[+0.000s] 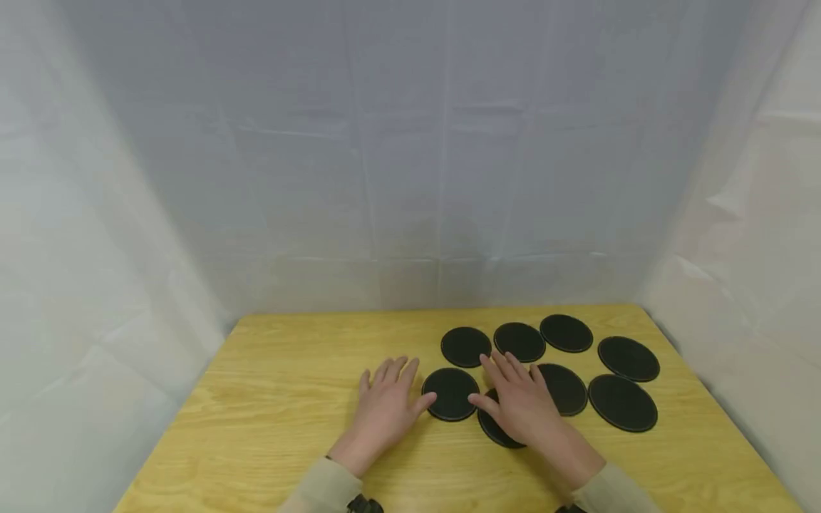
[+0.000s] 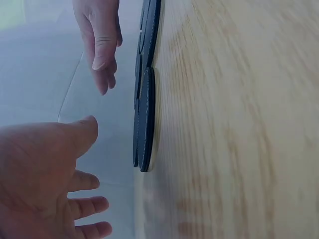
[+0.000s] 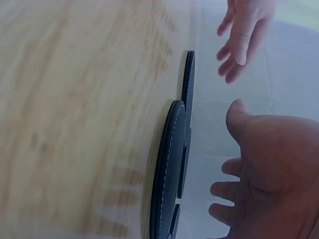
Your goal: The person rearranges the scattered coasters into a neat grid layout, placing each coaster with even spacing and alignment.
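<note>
Several round black coasters with pale stitched rims lie flat on the wooden table, in two rough rows. My left hand hovers over the wood with its fingers spread, its thumb tip overlapping the left coaster of the front row in the head view. Held above the front row, my right hand has its fingers extended and partly hides a coaster below it. Both wrist views show a gap between the palms and the tabletop. Neither hand holds anything. In the right wrist view, the nearest coaster shows a layered edge.
The back row holds more coasters, running to the right end of the wooden table. Bare wood lies to the left. White sheeting hangs behind the table and along both sides.
</note>
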`<state>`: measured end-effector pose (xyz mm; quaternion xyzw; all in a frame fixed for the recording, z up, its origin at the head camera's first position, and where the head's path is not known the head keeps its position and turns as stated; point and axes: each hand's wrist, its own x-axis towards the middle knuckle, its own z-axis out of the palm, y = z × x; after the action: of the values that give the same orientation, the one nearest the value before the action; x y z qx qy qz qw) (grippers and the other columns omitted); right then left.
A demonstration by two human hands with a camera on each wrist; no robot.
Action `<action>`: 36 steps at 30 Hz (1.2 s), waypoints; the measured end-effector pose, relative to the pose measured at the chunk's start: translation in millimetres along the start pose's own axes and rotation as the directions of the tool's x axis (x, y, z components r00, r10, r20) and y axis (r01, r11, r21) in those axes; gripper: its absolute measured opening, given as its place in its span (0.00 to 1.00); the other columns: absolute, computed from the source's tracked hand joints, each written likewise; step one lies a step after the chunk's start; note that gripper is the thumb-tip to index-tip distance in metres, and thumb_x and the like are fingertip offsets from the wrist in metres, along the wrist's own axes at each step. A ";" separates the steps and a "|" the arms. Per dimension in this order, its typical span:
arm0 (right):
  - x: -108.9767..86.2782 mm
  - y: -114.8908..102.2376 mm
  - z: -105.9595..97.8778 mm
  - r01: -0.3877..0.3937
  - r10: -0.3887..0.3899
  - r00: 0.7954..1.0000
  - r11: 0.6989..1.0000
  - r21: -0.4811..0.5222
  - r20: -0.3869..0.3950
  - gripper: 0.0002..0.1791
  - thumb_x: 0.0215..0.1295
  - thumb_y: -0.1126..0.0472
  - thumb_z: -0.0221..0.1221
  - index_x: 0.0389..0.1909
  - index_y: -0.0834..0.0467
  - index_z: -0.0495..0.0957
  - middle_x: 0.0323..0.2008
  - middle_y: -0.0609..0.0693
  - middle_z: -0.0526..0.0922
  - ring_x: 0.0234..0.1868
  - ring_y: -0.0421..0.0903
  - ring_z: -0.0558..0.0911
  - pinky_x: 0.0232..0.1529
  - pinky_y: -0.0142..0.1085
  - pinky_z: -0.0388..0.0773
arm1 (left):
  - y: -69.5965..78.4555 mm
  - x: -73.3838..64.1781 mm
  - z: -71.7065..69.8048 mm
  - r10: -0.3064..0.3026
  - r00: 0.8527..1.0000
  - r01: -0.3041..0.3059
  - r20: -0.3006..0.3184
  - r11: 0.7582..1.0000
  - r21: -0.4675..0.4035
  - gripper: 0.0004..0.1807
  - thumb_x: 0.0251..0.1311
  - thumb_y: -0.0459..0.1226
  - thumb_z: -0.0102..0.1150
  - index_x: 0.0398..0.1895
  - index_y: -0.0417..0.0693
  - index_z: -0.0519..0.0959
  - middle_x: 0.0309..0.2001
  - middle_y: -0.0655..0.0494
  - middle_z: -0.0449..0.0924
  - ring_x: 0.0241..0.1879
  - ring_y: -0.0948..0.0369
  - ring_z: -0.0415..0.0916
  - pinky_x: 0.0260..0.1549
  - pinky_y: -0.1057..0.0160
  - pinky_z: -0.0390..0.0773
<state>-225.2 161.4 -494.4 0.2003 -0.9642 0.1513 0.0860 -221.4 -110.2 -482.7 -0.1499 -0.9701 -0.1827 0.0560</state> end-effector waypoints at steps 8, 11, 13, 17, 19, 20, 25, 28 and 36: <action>2.3 -2.2 8.4 -0.030 0.026 0.997 0.998 0.049 0.079 0.47 0.81 0.28 0.52 0.83 0.61 0.67 0.81 0.65 0.67 0.83 0.68 0.62 0.74 0.76 0.55 | 1.5 3.0 9.6 -0.033 0.999 0.033 -0.014 0.999 -0.023 0.39 0.76 0.57 0.67 0.78 0.41 0.76 0.69 0.40 0.77 0.71 0.38 0.70 0.69 0.27 0.63; 3.1 1.0 17.7 -0.026 0.022 0.997 0.999 0.047 0.079 0.49 0.80 0.26 0.51 0.83 0.61 0.68 0.82 0.65 0.67 0.83 0.68 0.62 0.75 0.76 0.56 | 2.2 3.2 11.6 -0.046 0.999 0.046 -0.014 0.998 -0.035 0.38 0.75 0.57 0.68 0.76 0.39 0.77 0.67 0.40 0.78 0.68 0.39 0.71 0.67 0.29 0.66; 3.6 1.4 20.9 -0.024 0.020 0.997 0.998 0.051 0.078 0.49 0.80 0.26 0.52 0.82 0.61 0.70 0.81 0.65 0.67 0.83 0.68 0.62 0.75 0.75 0.56 | 2.5 3.5 12.9 -0.055 0.998 0.054 -0.013 0.997 -0.047 0.38 0.74 0.56 0.70 0.75 0.39 0.78 0.66 0.40 0.78 0.66 0.39 0.72 0.65 0.30 0.67; 4.3 -1.9 21.6 -0.026 0.020 0.996 0.998 0.065 0.090 0.47 0.79 0.28 0.56 0.79 0.64 0.72 0.80 0.67 0.69 0.82 0.68 0.63 0.74 0.75 0.58 | 2.1 4.2 16.5 -0.065 0.998 0.064 -0.004 0.996 -0.063 0.37 0.73 0.56 0.71 0.73 0.38 0.80 0.64 0.39 0.79 0.64 0.40 0.73 0.62 0.31 0.69; 4.4 -6.1 17.3 -0.032 0.024 0.994 0.997 0.072 0.103 0.46 0.79 0.30 0.59 0.77 0.66 0.74 0.78 0.68 0.70 0.81 0.69 0.65 0.74 0.74 0.59 | 1.7 4.4 18.8 -0.065 0.998 0.065 0.002 0.996 -0.058 0.37 0.73 0.56 0.71 0.71 0.38 0.80 0.63 0.39 0.80 0.62 0.41 0.73 0.61 0.32 0.70; 4.5 -8.4 14.7 -0.038 0.029 0.994 0.996 0.076 0.109 0.45 0.78 0.32 0.61 0.76 0.66 0.74 0.77 0.68 0.71 0.81 0.69 0.65 0.74 0.73 0.60 | 1.6 4.4 19.5 -0.065 0.998 0.065 0.003 0.996 -0.058 0.36 0.72 0.55 0.72 0.71 0.38 0.81 0.63 0.39 0.80 0.62 0.41 0.73 0.60 0.33 0.71; 5.9 -16.6 5.7 -0.078 0.065 0.989 0.993 0.093 0.131 0.43 0.73 0.37 0.70 0.72 0.68 0.77 0.75 0.68 0.73 0.80 0.67 0.67 0.75 0.70 0.61 | 1.5 4.9 21.5 -0.055 0.998 0.054 -0.022 0.998 -0.042 0.34 0.71 0.55 0.73 0.67 0.37 0.83 0.60 0.40 0.81 0.59 0.42 0.74 0.56 0.35 0.72; 6.9 -17.4 6.3 -0.089 0.077 0.988 0.992 0.091 0.131 0.43 0.69 0.37 0.74 0.69 0.68 0.79 0.73 0.66 0.75 0.78 0.66 0.69 0.76 0.68 0.62 | 1.0 5.3 22.7 -0.051 0.998 0.051 -0.027 0.998 -0.023 0.34 0.69 0.54 0.75 0.65 0.37 0.84 0.58 0.42 0.80 0.59 0.43 0.73 0.56 0.36 0.73; 9.1 -17.2 10.4 -0.081 0.071 0.992 0.993 0.087 0.106 0.43 0.62 0.43 0.81 0.66 0.69 0.80 0.69 0.66 0.77 0.76 0.66 0.72 0.75 0.65 0.66 | -0.1 6.3 25.1 -0.041 0.999 0.040 -0.029 0.999 -0.019 0.34 0.64 0.53 0.81 0.62 0.38 0.85 0.57 0.44 0.80 0.57 0.44 0.73 0.56 0.36 0.73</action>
<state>-227.5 139.6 -497.7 0.1746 -0.9664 0.1876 0.0211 -228.8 -99.3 -505.0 -0.1280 -0.9703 -0.1947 0.0654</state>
